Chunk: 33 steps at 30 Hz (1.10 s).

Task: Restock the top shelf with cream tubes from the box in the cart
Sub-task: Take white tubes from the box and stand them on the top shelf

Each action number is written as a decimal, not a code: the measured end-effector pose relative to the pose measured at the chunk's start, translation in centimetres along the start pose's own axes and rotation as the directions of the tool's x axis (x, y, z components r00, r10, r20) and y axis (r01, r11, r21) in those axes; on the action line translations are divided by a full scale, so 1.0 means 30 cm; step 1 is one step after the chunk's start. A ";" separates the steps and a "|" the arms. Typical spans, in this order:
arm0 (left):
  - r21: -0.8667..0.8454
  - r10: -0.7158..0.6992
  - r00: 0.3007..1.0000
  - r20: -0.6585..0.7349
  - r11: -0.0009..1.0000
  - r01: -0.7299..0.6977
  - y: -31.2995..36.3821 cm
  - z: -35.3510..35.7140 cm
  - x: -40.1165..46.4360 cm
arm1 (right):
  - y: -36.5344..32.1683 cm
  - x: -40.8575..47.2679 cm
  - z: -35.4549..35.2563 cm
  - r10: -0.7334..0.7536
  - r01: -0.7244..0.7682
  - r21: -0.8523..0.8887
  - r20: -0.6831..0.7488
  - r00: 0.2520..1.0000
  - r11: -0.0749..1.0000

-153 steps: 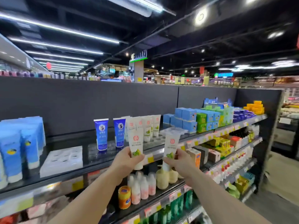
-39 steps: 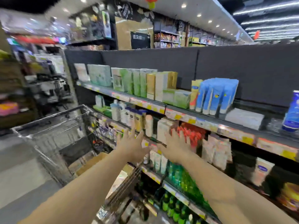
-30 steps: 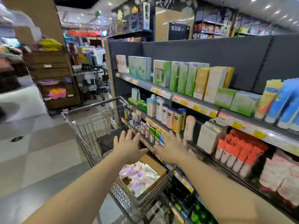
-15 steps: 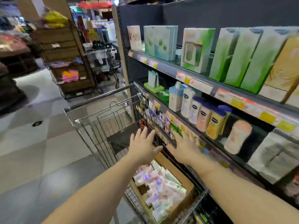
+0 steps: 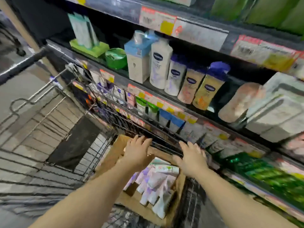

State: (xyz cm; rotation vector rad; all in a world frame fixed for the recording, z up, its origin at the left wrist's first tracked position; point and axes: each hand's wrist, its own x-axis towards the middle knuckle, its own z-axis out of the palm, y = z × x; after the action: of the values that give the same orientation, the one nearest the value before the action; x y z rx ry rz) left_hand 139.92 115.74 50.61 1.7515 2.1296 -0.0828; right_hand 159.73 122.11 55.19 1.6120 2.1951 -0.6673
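Observation:
A brown cardboard box (image 5: 113, 153) sits in the near right corner of the wire cart (image 5: 49, 122), holding several white and lilac cream tubes (image 5: 156, 183) lying loose. My left hand (image 5: 137, 153) hovers over the box's far left part, fingers spread and holding nothing. My right hand (image 5: 191, 157) is over the box's far right edge, next to the cart's wire wall, also spread and holding nothing. The top shelf is out of view above the frame.
The cart stands tight against the shelving on the right. Lotion bottles (image 5: 181, 76) and a white carton (image 5: 279, 109) line the shelf above the cart. Small tubes (image 5: 164, 112) hang one level lower, behind the cart's wire wall. Grey floor lies to the left.
My view has swung from the top shelf left and down to the cart. Both hands, no longer holding tubes, have dropped toward the box and now hang right over it.

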 end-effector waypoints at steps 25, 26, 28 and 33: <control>-0.127 0.014 1.000 -0.006 0.992 -0.015 -0.106 0.674 0.286 | -0.038 0.246 0.613 0.302 -0.357 0.372 0.199 0.932 0.857; -0.164 -0.005 1.000 -0.001 0.986 0.004 -0.101 0.653 0.259 | -0.049 0.249 0.604 0.315 -0.398 0.439 0.253 0.915 0.805; -0.296 -0.057 0.998 -0.006 0.954 0.052 -0.087 0.611 0.190 | -0.077 0.260 0.591 0.306 -0.494 0.620 0.391 0.868 0.609; -0.583 -0.081 0.996 -0.039 0.812 0.043 -0.036 0.550 0.058 | -0.113 0.277 0.567 0.269 -0.647 0.762 0.619 0.738 0.024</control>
State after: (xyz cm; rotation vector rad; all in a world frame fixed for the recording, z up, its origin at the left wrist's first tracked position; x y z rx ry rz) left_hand 142.79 112.47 34.57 1.3262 1.9615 0.5617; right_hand 153.88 118.47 37.24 2.3059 0.5897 -2.1625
